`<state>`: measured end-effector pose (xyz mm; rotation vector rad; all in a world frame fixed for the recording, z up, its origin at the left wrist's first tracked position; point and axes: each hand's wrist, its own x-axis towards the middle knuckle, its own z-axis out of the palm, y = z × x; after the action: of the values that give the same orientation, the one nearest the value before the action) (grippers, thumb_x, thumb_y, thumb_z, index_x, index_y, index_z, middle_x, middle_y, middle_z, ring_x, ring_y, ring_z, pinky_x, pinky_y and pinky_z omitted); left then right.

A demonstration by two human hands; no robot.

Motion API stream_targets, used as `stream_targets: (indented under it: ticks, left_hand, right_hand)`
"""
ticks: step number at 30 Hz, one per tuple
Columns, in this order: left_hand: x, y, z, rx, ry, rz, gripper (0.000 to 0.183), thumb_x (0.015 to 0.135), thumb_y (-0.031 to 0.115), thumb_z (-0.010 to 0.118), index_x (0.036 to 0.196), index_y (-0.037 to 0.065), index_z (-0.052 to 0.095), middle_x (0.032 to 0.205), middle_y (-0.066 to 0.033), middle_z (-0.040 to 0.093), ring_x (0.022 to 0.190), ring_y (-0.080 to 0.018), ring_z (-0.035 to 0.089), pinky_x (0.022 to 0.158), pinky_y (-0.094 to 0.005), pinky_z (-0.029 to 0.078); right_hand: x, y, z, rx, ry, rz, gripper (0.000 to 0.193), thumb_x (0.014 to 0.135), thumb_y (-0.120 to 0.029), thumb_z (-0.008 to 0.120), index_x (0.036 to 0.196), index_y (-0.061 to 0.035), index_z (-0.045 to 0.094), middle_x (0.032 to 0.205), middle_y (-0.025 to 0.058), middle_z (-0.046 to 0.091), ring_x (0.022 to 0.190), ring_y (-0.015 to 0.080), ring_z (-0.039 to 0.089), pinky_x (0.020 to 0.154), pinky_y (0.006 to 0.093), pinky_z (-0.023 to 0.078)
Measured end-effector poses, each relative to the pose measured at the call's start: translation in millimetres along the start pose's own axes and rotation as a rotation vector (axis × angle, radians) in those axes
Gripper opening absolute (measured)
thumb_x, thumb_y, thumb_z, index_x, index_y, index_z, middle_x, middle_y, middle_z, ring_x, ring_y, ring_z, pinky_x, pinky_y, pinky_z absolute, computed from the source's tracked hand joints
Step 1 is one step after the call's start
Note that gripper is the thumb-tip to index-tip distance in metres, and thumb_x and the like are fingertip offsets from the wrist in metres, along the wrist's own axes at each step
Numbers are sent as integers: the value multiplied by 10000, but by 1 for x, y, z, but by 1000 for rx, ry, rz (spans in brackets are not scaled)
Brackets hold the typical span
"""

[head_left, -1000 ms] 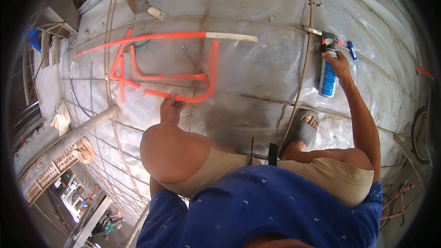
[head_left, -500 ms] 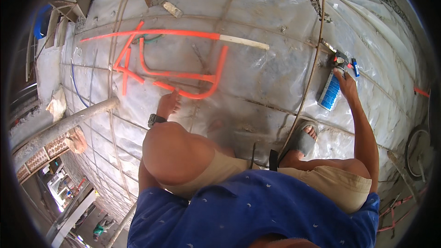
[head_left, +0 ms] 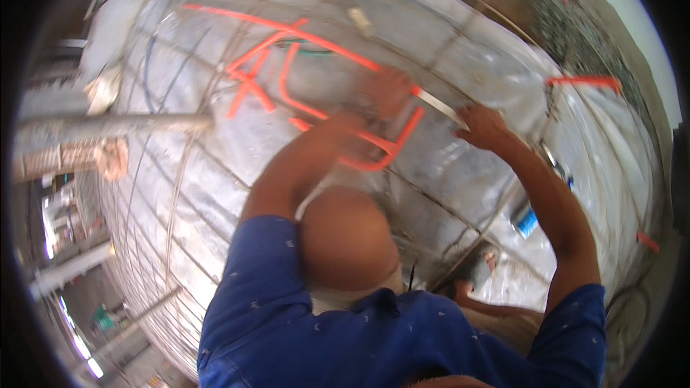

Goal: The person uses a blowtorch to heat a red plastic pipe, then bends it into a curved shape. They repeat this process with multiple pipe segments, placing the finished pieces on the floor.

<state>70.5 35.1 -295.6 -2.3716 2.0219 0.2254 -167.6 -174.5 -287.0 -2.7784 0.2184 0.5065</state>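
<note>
A long orange pipe (head_left: 327, 44) with a white end section (head_left: 438, 104) lies across plastic sheeting. Over its orange part, close to the white section, is my left hand (head_left: 388, 93); its fingers are smeared by motion. My right hand (head_left: 485, 128) has its fingers curled at the tip of the white section. Below the left forearm lies a bent U-shaped orange pipe (head_left: 408, 131), partly covered by that arm. Shorter crossed orange pieces (head_left: 251, 86) are to the left. A blue gas canister (head_left: 527, 223) with a torch head lies beside my right forearm, partly hidden.
Thin steel bars (head_left: 431, 205) run in a grid over the sheeting. A thick grey pole (head_left: 115, 126) juts in from the left. Another orange pipe (head_left: 586, 82) sticks up at the upper right, near gravel (head_left: 546, 21). My sandalled foot (head_left: 474, 269) stands at lower right.
My right hand has let go of the gas torch and moved to the pipe's white end. The left hand has moved up and right from the U-shaped pipe. The view has turned.
</note>
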Motion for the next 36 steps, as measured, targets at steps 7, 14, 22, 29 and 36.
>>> stream_targets:
  ticks: [7, 14, 22, 29, 36]
  left_hand:
    - [-51, -9, -25, -1, 376, 128, 181, 969, 182, 619, 1091, 98, 724, 1127, -85, 679, 1097, -285, 647, 994, -453, 530]
    - [-82, 30, -127, -116, 98, 14, 177, 939, 360, 715, 897, 187, 714, 866, -40, 700, 864, -300, 699, 836, -479, 556]
    - [-83, 31, -136, -70, -293, -26, 187, 905, 403, 750, 933, 223, 793, 824, -100, 755, 800, -385, 749, 682, -539, 569]
    - [-53, 45, -127, -183, -600, -128, 315, 913, 436, 734, 954, 129, 794, 851, -153, 776, 825, -426, 756, 721, -540, 591]
    - [-66, 63, -161, -50, -324, -109, 269, 899, 390, 790, 1047, 165, 785, 1008, -100, 773, 980, -327, 743, 860, -495, 554]
  right_hand:
    - [-39, -22, -25, 1461, -422, 207, 217, 999, -176, 732, 1127, -5, 702, 787, 80, 674, 667, 209, 684, 604, 375, 534]
    - [-86, -89, -95, 1779, -822, 138, 312, 1040, -266, 726, 1173, 14, 695, 708, 48, 590, 526, 162, 581, 498, 315, 447]
    - [-79, -104, -60, 1184, -546, 87, 283, 1080, -327, 685, 1151, -57, 637, 700, 39, 634, 454, 220, 590, 430, 406, 472]
    - [-95, -91, -38, 81, 213, -150, 294, 1032, -276, 691, 1199, -43, 624, 823, 180, 719, 715, 370, 736, 627, 522, 572]
    - [-101, -39, -68, 1384, -588, -38, 375, 1063, -438, 715, 1080, -65, 677, 704, 70, 609, 498, 187, 559, 448, 389, 425]
